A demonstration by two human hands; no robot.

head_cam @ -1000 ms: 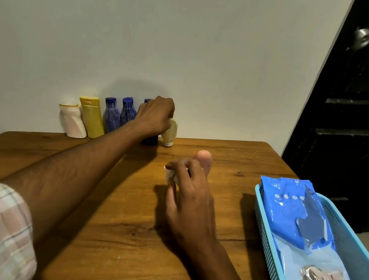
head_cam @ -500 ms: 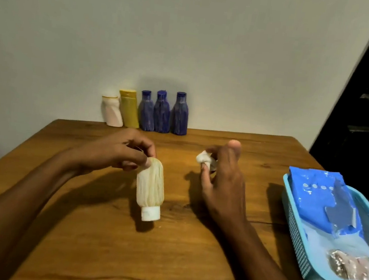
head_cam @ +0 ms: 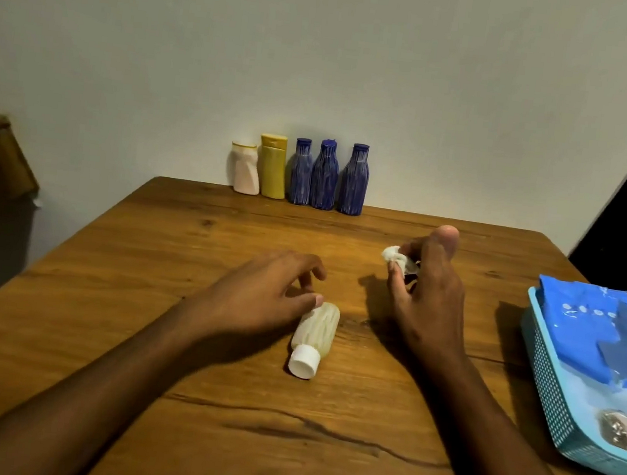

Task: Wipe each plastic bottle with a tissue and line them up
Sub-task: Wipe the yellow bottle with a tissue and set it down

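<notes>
The cream bottle [head_cam: 315, 329] lies on its side on the desk [head_cam: 193, 247], white cap toward the person, with the left hand [head_cam: 266, 298] over its far end. The fingers [head_cam: 309, 274] there are loosely spread and only the thumb tip seems to touch the bottle — whether it is truly pinched is hard to say from this angle. The right hand [head_cam: 427, 301] is raised just beside it, its fingers curled round a small wad of tissue [head_cam: 393, 256].

At the back edge five bottles stand upright in a row against the wall: a pale pink bottle [head_cam: 244, 169], a yellow bottle [head_cam: 272, 166] and three blue bottles [head_cam: 324, 176]. A blue basket [head_cam: 545, 384] sits at the right, well apart.

To wipe well, I would first take a firm hold near the cap so the round body cannot roll, then draw the tissue along its length, turning the bottle between strokes — and only then stand it next to the rightmost blue one.
</notes>
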